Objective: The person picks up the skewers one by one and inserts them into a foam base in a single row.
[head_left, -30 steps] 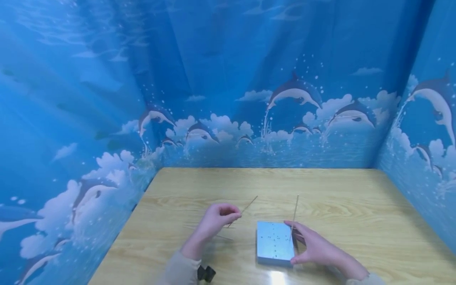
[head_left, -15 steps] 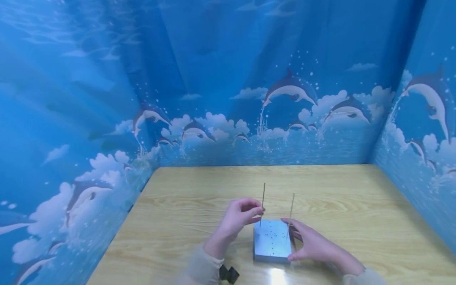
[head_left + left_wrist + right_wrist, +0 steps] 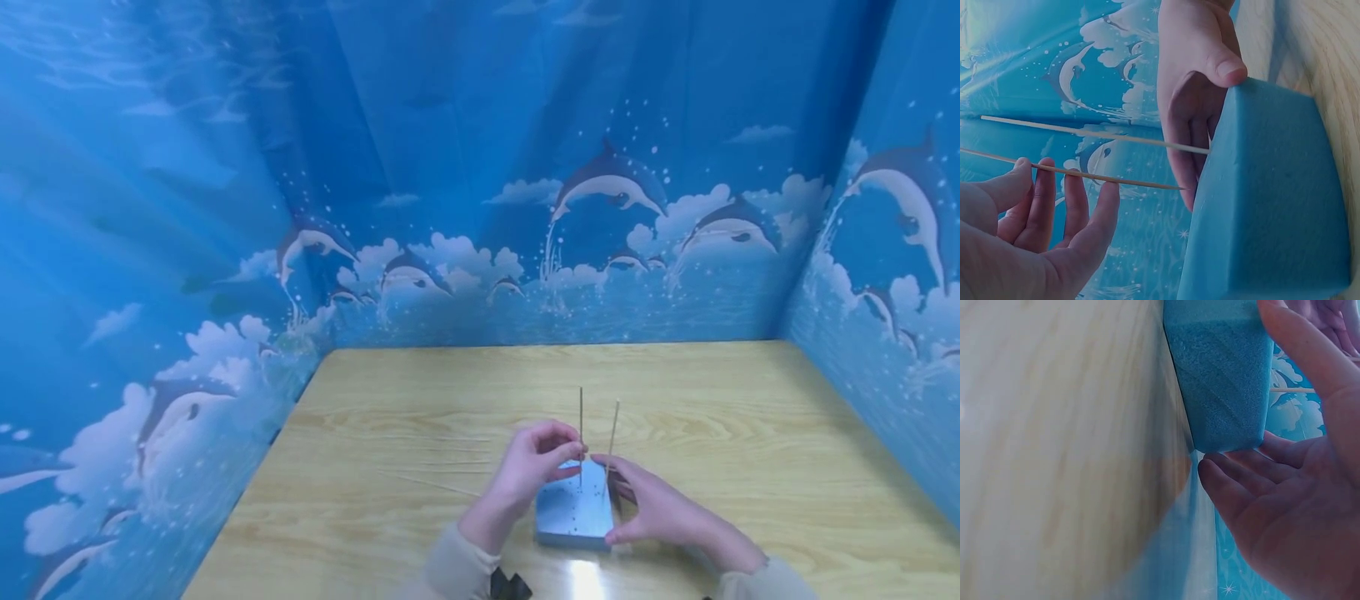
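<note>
Foam block (image 3: 573, 510) is gripped by the right hand (image 3: 651, 504), presumably for stability; the left hand (image 3: 531, 468) pinches a stick (image 3: 1091, 177) upright, tip down.

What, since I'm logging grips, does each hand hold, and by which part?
Left hand: thin stick, partway along its shaft. Right hand: blue block, by its right side.

Upper limbs of the person, head view. The left hand (image 3: 528, 467) and right hand (image 3: 651, 510) are bare; each forearm enters a long, pale beige sleeve, the left sleeve (image 3: 453, 571) and the right sleeve (image 3: 768, 581), both plain and ending above the wrist. Beside the left cuff sits a black fitting (image 3: 510, 585) of two angular, faceted lobes; its attachment cannot be made out.
</note>
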Motion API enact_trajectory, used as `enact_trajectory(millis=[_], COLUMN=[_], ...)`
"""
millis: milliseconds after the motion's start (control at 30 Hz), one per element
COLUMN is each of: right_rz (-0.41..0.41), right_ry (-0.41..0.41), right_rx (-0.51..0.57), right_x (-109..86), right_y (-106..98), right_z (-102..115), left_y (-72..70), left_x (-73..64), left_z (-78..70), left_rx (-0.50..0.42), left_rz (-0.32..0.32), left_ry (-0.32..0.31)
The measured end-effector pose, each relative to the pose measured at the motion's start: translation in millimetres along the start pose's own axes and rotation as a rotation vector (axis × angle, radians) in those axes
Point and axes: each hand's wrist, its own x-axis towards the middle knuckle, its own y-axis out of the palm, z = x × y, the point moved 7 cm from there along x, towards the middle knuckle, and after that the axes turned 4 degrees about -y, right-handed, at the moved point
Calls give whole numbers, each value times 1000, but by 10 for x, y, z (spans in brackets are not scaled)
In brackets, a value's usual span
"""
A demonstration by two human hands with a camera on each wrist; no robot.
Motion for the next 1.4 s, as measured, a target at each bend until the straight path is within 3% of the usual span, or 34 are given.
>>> enact_trajectory(millis=[333, 867, 1400], right_rz=[-15, -29, -23], right_ry=[3, -21, -21], right_rx=[-38, -91, -46], right_x=[-22, -35, -20], right_y=[-8, -22, -9], right_z=[1, 18, -3], left_y=[144, 186, 192], left_x=[42, 53, 57], left_z=[48, 92, 132], left_rx=[-18, -3, 23], left_rz=[21, 16, -4], left_ry=[-11, -26, -36])
